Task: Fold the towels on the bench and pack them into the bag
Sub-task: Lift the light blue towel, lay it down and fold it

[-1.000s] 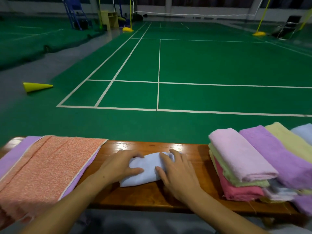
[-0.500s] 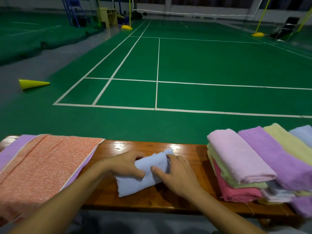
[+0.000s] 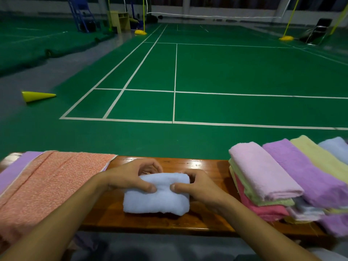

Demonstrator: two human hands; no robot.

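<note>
Both hands hold the blue towel (image 3: 157, 196) in the middle of the tabletop (image 3: 205, 166). The left hand (image 3: 131, 178) and right hand (image 3: 199, 187) each pinch it with thumb on top. The bag (image 3: 43, 183) lies left, the pile of towels (image 3: 282, 181) right, the green court (image 3: 226, 72) behind

**Bench room hemmed in on both sides**

A bare strip of the wooden bench (image 3: 205, 166) is left only around the folded blue towel (image 3: 156, 196). The left end is covered by an orange patterned cloth (image 3: 47, 185); the right end is blocked by a stack of towels (image 3: 273, 181). Open green court (image 3: 188, 140) is seen beyond the far edge.
</note>
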